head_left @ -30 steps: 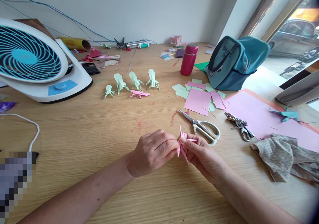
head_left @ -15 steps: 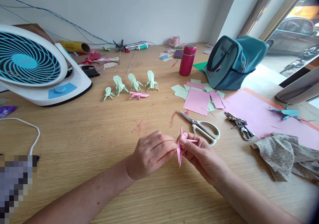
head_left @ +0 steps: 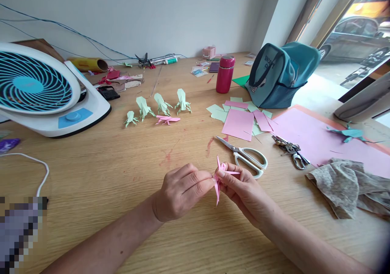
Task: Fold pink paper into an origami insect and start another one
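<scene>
- Four pale green folded-paper figures (head_left: 161,104) stand on the wooden table (head_left: 91,176), seemingly finished.
- A low pink folded-paper figure (head_left: 167,120) sits just in front of them, apparently done too.
- The left hand (head_left: 184,190) pinches the left side of a spiky pink folded-paper piece (head_left: 217,186), held between both hands; its thin points splay, so shaping looks advanced but incomplete.
- The right hand (head_left: 242,182) grips that piece between thumb and fingers.
- Flat pink and pale green paper sheets (head_left: 237,122) lie unfolded beyond.

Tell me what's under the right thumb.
A pink figure, with narrow points sticking out above, below and rightward. Its part beneath the thumb of the right hand is covered; what the left hand has at its fingertips is hidden too.
</scene>
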### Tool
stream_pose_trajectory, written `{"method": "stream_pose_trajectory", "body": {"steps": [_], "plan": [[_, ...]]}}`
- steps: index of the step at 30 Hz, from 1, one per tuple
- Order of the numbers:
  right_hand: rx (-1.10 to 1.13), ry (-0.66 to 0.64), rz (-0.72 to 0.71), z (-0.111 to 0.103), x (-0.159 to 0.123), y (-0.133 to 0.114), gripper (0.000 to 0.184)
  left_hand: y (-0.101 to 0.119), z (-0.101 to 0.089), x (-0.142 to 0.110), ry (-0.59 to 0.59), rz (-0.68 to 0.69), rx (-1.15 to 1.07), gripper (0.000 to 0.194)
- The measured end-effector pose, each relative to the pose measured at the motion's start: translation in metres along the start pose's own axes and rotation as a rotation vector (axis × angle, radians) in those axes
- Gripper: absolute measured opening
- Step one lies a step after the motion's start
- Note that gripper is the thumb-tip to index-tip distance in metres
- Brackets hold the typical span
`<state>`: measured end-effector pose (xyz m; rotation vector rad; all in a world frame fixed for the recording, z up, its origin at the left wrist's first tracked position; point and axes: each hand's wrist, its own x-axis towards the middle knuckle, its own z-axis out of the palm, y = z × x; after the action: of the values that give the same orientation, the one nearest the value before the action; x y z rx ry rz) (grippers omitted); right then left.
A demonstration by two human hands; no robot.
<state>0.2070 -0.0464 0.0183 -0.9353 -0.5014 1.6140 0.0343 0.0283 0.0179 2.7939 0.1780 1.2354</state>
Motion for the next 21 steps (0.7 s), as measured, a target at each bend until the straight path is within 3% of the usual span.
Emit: {"method": "stream_pose_trajectory", "body": {"steps": [4, 12, 21], "plan": [[-0.004, -0.021, -0.020, -0.0003, 0.0001, 0.0016, 0.026, -0.0025, 0.0007, -0.0001, -0.021, 0.015, -0.039, 0.019], [0.002, -0.025, -0.049, 0.0025, -0.0012, 0.0015, 0.025, 0.0025, 0.0061, 0.0022, 0.048, -0.128, -0.112, 0.013], [0.002, -0.036, -0.074, -0.0007, -0.0009, 0.0048, 0.021, 0.0002, 0.0062, -0.0007, 0.064, -0.118, -0.160, 0.019]]}}
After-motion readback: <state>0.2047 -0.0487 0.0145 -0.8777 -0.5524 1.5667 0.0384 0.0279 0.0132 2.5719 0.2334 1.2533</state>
